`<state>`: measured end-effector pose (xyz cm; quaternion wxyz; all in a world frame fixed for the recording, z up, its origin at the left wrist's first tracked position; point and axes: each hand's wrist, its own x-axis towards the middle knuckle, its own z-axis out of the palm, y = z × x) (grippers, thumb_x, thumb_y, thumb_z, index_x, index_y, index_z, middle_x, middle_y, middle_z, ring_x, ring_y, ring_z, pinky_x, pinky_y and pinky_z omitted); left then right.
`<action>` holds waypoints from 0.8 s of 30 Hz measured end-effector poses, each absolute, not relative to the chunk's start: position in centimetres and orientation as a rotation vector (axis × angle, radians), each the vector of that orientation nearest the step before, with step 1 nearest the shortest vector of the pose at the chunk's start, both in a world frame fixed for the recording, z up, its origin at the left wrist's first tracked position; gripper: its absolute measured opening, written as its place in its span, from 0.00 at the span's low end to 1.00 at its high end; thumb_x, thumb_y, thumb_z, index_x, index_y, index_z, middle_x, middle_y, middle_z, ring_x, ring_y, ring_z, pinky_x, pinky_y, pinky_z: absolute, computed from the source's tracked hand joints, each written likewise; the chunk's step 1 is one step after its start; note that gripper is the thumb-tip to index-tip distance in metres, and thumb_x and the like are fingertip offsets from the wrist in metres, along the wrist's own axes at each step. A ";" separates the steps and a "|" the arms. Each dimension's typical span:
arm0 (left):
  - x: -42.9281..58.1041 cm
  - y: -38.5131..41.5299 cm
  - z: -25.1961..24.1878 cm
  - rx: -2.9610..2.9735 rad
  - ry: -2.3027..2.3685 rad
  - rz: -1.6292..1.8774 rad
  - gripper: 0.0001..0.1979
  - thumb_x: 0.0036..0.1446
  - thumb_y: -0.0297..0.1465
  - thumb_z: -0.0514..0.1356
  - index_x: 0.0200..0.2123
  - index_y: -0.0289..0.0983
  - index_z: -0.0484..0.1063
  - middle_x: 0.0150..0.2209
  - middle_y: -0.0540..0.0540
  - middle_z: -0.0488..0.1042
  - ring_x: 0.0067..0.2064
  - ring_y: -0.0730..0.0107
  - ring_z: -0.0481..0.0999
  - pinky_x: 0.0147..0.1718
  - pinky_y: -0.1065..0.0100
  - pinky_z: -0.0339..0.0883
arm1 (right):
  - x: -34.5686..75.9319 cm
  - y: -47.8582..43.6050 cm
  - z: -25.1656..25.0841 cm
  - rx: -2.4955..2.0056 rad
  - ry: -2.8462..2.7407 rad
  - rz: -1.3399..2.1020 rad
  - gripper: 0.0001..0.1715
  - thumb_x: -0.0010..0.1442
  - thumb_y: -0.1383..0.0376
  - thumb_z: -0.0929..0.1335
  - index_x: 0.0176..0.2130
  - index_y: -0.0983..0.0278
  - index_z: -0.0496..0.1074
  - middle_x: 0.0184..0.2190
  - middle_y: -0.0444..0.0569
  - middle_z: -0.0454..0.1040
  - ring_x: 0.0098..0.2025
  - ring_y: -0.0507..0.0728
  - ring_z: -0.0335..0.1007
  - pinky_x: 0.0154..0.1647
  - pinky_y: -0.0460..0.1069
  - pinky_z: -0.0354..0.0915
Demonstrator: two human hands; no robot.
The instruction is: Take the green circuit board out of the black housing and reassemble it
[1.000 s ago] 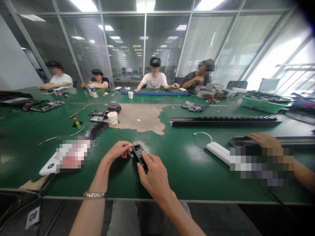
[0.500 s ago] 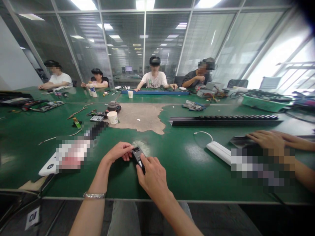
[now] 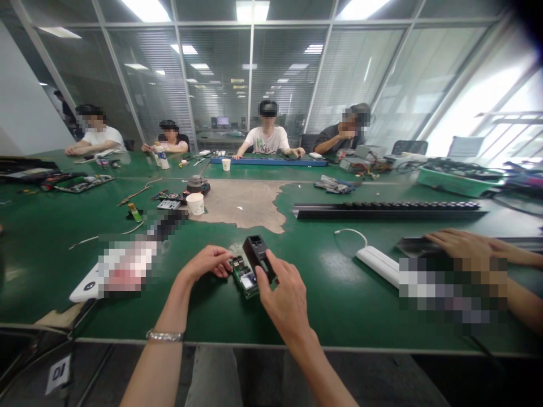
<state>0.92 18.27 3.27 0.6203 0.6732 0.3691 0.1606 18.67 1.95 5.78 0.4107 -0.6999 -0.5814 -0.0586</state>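
Observation:
A black plastic cover (image 3: 255, 252) is held by my right hand (image 3: 285, 297), its fingers closed round the lower right side and its upper end raised. Just left of the cover, a green circuit board (image 3: 246, 280) with a white patch shows near the table's middle. My left hand (image 3: 211, 263) has its curled fingertips at the board's upper left edge, pinched on it. The cover is tilted beside the board and partly overlaps its right side.
A white power strip (image 3: 377, 263) lies to the right, near another person's hands (image 3: 462, 246). Ahead are a long black rail (image 3: 390, 212), a paper cup (image 3: 195, 204) and a bare brown patch (image 3: 241, 203). A green basket (image 3: 460, 180) stands at the back right.
The black cover has come away from the green board and moved up and right with my right hand. The board is now exposed. My left hand has barely moved.

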 end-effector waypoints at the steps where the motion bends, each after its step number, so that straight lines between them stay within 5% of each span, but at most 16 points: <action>1: 0.9 18.3 3.2 1.555 0.846 0.359 0.26 0.52 0.50 0.61 0.41 0.32 0.74 0.33 0.40 0.78 0.28 0.69 0.78 0.26 0.72 0.69 | 19.4 2.0 5.6 -1.788 -1.458 -0.168 0.24 0.63 0.60 0.63 0.57 0.64 0.66 0.46 0.53 0.73 0.47 0.60 0.66 0.49 0.54 0.62; 18: 0.8 18.3 3.3 1.549 0.811 0.340 0.24 0.54 0.44 0.62 0.46 0.32 0.72 0.34 0.40 0.78 0.29 0.70 0.78 0.27 0.72 0.69 | 21.9 1.8 2.7 -2.019 -1.546 -0.186 0.28 0.62 0.56 0.64 0.58 0.66 0.65 0.52 0.56 0.69 0.50 0.62 0.64 0.51 0.55 0.61; 24: 0.8 18.4 3.2 1.543 0.840 0.358 0.24 0.54 0.46 0.62 0.45 0.32 0.73 0.33 0.41 0.78 0.28 0.71 0.77 0.26 0.73 0.69 | 21.9 1.7 3.2 -1.907 -1.518 -0.118 0.23 0.63 0.62 0.63 0.55 0.66 0.67 0.45 0.54 0.73 0.47 0.60 0.67 0.49 0.55 0.63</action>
